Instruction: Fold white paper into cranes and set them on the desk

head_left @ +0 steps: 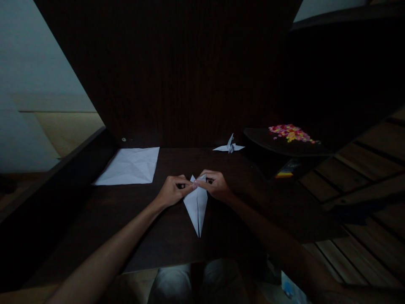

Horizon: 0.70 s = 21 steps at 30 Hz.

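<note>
A folded white sheet of origami paper lies in front of me, kite-shaped, with a slit down its middle and its long point towards me. My left hand pinches its upper left part, thumb on top. On the upper right side my right hand is closed on the same paper, its thumb meeting the left one near the centre. Two small tips stick up beyond the fingers. The fingers under the paper are hidden.
A stack of creased white paper lies at the left. At the back stands a finished paper crane. On the right, a dark shelf bears a pile of small pink and yellow pieces. A dark side board borders the tabletop.
</note>
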Each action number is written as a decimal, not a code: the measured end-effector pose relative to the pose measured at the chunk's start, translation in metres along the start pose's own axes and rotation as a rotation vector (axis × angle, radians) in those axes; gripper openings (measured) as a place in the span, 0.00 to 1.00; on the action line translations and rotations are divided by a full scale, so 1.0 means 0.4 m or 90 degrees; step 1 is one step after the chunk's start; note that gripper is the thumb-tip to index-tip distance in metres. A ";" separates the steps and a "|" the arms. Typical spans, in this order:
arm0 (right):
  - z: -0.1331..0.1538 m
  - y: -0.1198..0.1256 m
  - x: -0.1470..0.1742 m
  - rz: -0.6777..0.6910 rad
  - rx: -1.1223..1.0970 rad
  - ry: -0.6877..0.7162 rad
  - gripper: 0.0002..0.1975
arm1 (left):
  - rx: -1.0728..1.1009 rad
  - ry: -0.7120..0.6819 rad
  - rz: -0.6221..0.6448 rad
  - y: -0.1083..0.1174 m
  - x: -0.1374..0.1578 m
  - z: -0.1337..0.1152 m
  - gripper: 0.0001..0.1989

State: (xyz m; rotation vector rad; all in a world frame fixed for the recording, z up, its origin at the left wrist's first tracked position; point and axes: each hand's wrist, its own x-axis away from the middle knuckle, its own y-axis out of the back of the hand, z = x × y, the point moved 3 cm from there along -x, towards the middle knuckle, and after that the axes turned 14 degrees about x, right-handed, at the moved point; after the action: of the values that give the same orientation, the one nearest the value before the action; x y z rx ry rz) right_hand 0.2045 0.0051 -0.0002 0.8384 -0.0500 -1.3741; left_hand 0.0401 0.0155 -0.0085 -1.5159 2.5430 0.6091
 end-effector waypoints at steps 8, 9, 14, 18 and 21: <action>-0.009 0.002 -0.002 -0.019 0.001 -0.006 0.11 | 0.049 -0.005 -0.001 0.000 -0.002 0.003 0.13; -0.008 0.003 -0.002 -0.025 -0.009 -0.007 0.11 | 0.049 -0.002 0.000 0.000 -0.001 0.004 0.13; 0.000 0.009 -0.006 -0.052 -0.030 0.037 0.11 | 0.054 0.004 -0.009 0.002 0.001 0.006 0.14; -0.003 0.010 -0.007 -0.061 -0.021 0.052 0.10 | 0.054 0.000 -0.027 -0.002 0.001 -0.005 0.14; -0.009 0.006 -0.005 -0.057 -0.025 0.044 0.08 | 0.051 0.004 -0.042 -0.006 0.000 -0.011 0.13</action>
State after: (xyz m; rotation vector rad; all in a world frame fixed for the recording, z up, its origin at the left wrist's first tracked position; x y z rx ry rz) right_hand 0.2077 0.0086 -0.0004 0.8629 0.0690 -1.4248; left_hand 0.0427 0.0127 -0.0049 -1.5688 2.4790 0.4882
